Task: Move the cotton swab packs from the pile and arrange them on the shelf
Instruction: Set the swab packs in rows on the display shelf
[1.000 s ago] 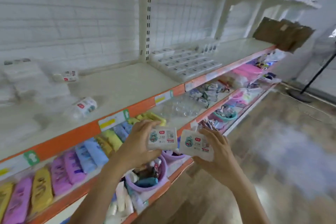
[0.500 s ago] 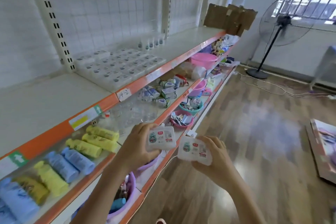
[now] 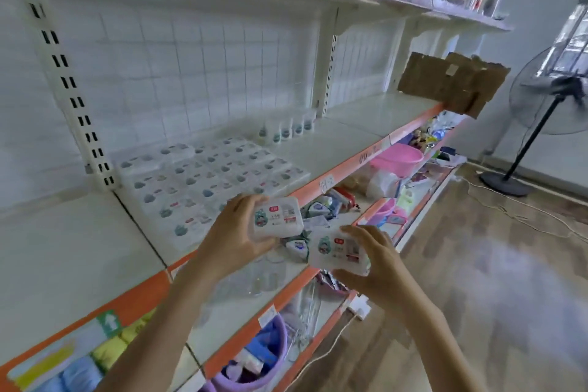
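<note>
Arranged packs (image 3: 210,181) lay on the shelf (image 3: 334,149) beyond the left hand (image 3: 235,242); a fan (image 3: 541,105) stood far right of the right hand (image 3: 378,267).

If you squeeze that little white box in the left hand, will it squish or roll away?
Probably not. The cotton swab pack looks like a stiff, flat-sided plastic box, so it should keep its shape and not roll. It seems light: the left hand holds it by the edges with only its fingers. The smooth plastic may be slippery.

Bright daylight, motion blur – edges warped
</note>
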### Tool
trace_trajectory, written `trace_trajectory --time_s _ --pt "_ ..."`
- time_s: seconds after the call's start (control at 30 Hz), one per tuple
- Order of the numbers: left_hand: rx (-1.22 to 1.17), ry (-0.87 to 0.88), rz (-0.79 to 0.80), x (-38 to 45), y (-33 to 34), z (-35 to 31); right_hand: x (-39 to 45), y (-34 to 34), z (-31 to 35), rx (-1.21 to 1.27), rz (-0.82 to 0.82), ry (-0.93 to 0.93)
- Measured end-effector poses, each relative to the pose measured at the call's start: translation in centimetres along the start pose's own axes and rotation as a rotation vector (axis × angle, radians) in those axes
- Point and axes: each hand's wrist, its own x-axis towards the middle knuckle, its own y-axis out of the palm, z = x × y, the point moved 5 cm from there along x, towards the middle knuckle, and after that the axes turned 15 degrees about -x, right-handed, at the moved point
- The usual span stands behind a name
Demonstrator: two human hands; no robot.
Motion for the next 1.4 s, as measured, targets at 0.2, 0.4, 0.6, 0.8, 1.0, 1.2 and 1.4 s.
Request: trace_trajectory --time_s 0.2,0.4,0.6,0.8,1.0,1.2,1.4 --pt "0.072 -0.068 -0.05 6.2 -1.8 3.1 9.9 1.3 -0.3 -0.032 0.008 -0.192" --pt "0.135 -0.219 -0.081 12.3 -3.8 7.1 21.0 2.9 -0.7 -0.01 0.028 -0.392" --pt "0.224 -0.416 -0.213 17.5 -6.0 11.4 30.4 5.9 -1.3 0.008 0.125 -0.536" --pt "0.354 -0.526 -0.326 20.3 -7.0 14.9 37.9 8.5 -0.6 -0.013 0.18 -0.655" --pt "0.544 -0.586 -0.357 21.5 -8.5 16.8 43.0 11.9 3.8 -0.17 0.143 -0.759" --pt "0.633 -0.606 -0.35 21.7 -8.7 18.6 45.9 15.0 7.0 -0.234 0.195 -0.759" --pt "0.662 -0.605 -0.404 21.1 -8.9 19.8 46.2 17.2 7.6 -0.095 0.262 -0.716"
